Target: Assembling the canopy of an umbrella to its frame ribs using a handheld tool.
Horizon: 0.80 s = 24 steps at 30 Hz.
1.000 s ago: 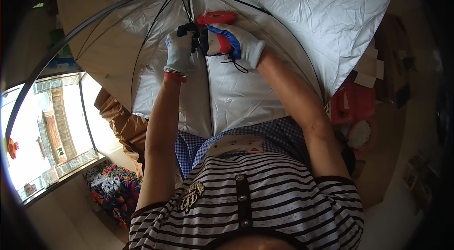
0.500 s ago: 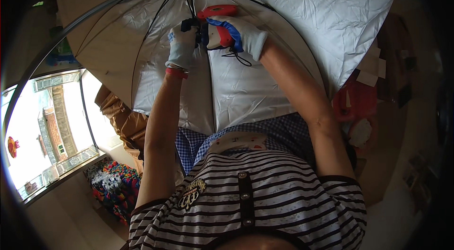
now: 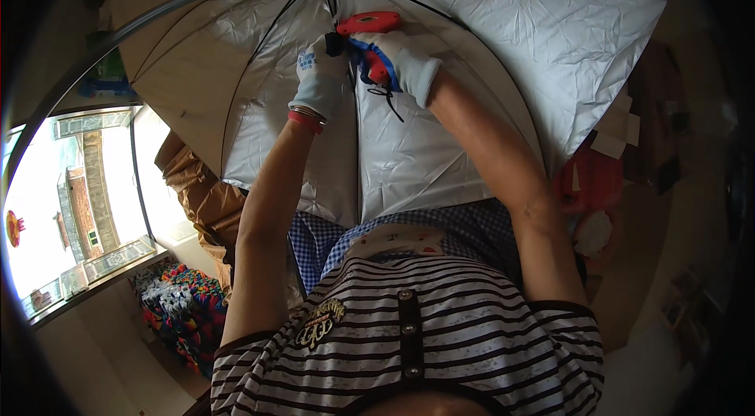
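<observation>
An open umbrella (image 3: pixel 487 31) with a silver lining and black ribs fills the upper part of the view, its inside facing me. My left hand (image 3: pixel 318 82), in a white glove with a red cuff, grips the black shaft (image 3: pixel 333 44) just below the hub. My right hand (image 3: pixel 397 62), gloved in white and blue, holds a red tool (image 3: pixel 370 23) against the shaft next to my left hand. A short black cord (image 3: pixel 387 100) dangles from under the right hand.
A bright window (image 3: pixel 71 204) is at the left. Brown wrapped bundles (image 3: pixel 200 196) and a pile of colourful items (image 3: pixel 181 310) lie at the lower left. Red objects (image 3: pixel 594 180) sit at the right beside my right forearm.
Both hands have shifted slightly right and down along the shaft together with the red tool; the umbrella has tilted a little.
</observation>
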Available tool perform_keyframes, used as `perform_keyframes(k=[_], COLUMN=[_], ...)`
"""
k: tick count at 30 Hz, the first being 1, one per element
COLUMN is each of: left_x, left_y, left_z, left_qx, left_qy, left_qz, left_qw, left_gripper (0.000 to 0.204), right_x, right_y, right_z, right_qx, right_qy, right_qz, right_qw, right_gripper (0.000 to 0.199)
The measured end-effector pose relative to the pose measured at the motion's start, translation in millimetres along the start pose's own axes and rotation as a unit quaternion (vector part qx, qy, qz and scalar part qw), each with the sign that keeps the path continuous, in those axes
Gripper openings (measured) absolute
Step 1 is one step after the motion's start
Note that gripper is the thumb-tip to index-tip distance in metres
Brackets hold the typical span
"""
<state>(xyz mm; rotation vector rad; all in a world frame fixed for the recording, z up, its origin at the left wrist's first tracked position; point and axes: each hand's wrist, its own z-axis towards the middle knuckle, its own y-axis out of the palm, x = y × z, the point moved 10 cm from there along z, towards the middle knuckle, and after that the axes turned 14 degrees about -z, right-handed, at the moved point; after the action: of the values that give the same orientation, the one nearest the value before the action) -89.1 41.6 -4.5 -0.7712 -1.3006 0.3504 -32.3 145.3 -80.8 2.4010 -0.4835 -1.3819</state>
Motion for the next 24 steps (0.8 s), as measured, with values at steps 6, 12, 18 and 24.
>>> perform_keyframes(k=[6,12,18,24], left_x=[-0.5,28.4,41.7,86.6], left_y=[-28.0,-104.0,-84.0,-94.6], left_z=[6.5,67.8,22.7,-32.7], left_qx=[0.031,0.052,0.148,0.331], left_qy=[0.045,0.102,0.144,0.253], left_qz=[0.025,0.21,0.109,0.245], left_qw=[0.998,0.971,0.972,0.875], left_gripper=[0.027,0.041,0.062,0.064], right_x=[-31.2,-50.0,-71.3,-83.9], right_y=[15.2,15.4,-32.1,-49.2], right_z=[-43.0,-36.9,-42.0,-62.2], right_qx=[-0.109,-0.112,0.014,0.128], right_qy=[-0.035,-0.197,-0.361,-0.4], right_qz=[0.035,-0.093,-0.148,-0.147], right_qw=[0.993,0.97,0.921,0.896], right_gripper=[0.031,0.033,0.038,0.038])
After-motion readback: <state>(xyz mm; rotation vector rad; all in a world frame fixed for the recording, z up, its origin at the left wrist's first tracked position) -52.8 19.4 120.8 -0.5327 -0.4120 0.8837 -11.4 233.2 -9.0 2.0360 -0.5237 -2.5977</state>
